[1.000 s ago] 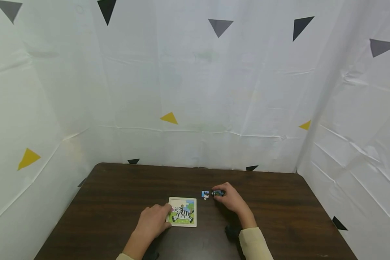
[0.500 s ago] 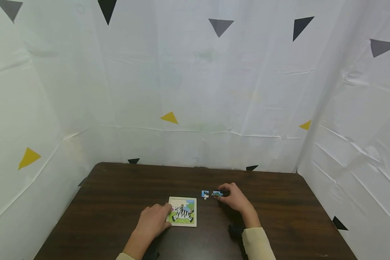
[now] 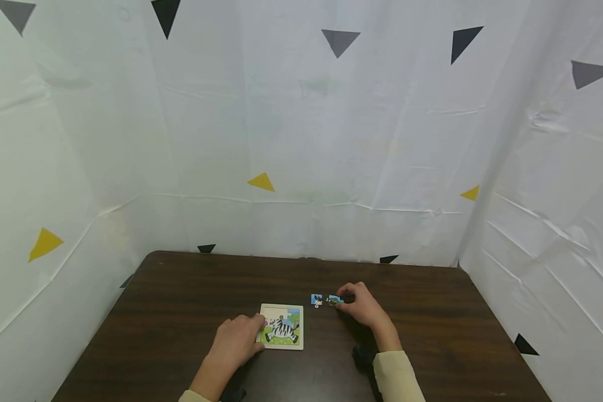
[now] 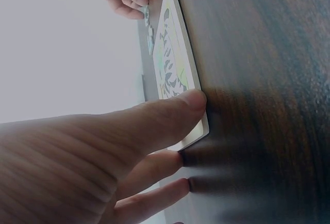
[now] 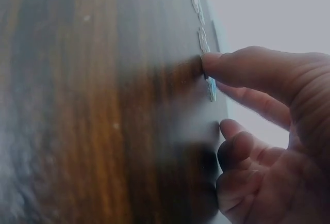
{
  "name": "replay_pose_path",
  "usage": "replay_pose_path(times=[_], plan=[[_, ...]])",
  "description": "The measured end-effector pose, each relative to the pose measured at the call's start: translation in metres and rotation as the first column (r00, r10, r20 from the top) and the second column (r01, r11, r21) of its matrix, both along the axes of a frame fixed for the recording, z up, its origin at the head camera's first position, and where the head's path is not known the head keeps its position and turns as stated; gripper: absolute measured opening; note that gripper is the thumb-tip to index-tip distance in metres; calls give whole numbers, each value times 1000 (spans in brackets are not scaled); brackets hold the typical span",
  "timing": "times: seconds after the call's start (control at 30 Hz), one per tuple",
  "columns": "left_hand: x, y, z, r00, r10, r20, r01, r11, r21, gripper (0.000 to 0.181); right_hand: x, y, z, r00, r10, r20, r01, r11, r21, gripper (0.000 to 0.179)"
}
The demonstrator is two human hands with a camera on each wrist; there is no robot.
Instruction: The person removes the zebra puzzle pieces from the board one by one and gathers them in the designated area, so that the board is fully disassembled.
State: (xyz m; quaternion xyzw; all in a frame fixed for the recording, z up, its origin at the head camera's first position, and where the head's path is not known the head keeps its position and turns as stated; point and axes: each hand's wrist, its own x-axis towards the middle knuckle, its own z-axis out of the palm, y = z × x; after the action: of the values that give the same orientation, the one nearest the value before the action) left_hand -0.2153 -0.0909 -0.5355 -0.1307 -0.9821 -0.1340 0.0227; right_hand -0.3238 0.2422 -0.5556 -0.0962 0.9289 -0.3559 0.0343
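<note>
A square zebra jigsaw puzzle board (image 3: 295, 344) with a pale frame lies on the table, and a bare gap shows at its upper left. My left hand (image 3: 236, 341) holds the board by its left side. In the left wrist view, the thumb (image 4: 192, 101) lies on the edge near a corner. To the right of the board, my right hand (image 3: 364, 307) pinches a blue-and-green puzzle piece (image 3: 334, 300) between thumb and index finger, at table level. The other fingers hang loosely bent. Just left of it lies another puzzle piece (image 3: 316, 300), blue with black and white.
The dark brown wooden table (image 3: 206, 285) has rounded far corners. White cloth with coloured triangles (image 3: 301, 139) hangs behind it and on both sides. Dark wrist devices (image 3: 363, 357) sit under the forearms.
My right hand has shifted slightly to the right, uncovering more of the puzzle piece, which stays nearly in place. The left hand and the board have not visibly moved.
</note>
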Motion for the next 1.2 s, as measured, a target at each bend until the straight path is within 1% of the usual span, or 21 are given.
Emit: replay_pose_path(times=[0.1,0.23,0.33,0.43,0.53,0.6,0.7,0.77,0.87,0.93,0.97,1.07,1.2], plan=[[-1,0,0,1000,4,5,-4,1000,-5,40,-1,-1,1,999,28,-21,-28,1000,-4,22],[-1,0,0,1000,13,17,-13,1000,-14,40,0,0,2,998,53,-27,-53,998,-15,24],[-2,1,1,1000,14,21,-14,1000,-13,40,2,1,2,999,40,-10,-40,999,-33,30],[-3,2,1,1000,11,20,-11,1000,-7,39,5,3,3,1000,7,11,-6,999,-52,35],[-3,2,1,1000,9,23,-8,1000,-3,39,6,0,5,1000,-14,11,14,998,-65,38],[-3,3,1,1000,8,23,-7,1000,-4,39,7,-5,7,1000,-13,6,13,998,-68,39],[-3,3,1,1000,6,20,-6,1000,-4,39,8,-19,9,999,29,-23,-30,999,-45,35],[-3,3,0,1000,6,16,-6,1000,-4,39,11,-30,11,995,96,-28,-96,995,-28,27],[-3,4,0,1000,4,12,-4,1000,-2,39,17,-48,15,978,210,8,-210,978,-4,16],[-4,5,1,1000,5,17,-5,1000,0,39,21,-60,17,960,277,52,-277,961,-13,14],[-4,5,1,1000,5,21,-5,1000,0,39,23,-66,17,953,297,67,-297,955,-12,14],[-4,5,1,1000,3,28,-4,1000,4,40,26,-80,15,938,334,92,-336,942,2,18],[-6,5,-1,999,2,34,-2,1000,3,45,28,-90,10,932,348,100,-352,936,26,17]])
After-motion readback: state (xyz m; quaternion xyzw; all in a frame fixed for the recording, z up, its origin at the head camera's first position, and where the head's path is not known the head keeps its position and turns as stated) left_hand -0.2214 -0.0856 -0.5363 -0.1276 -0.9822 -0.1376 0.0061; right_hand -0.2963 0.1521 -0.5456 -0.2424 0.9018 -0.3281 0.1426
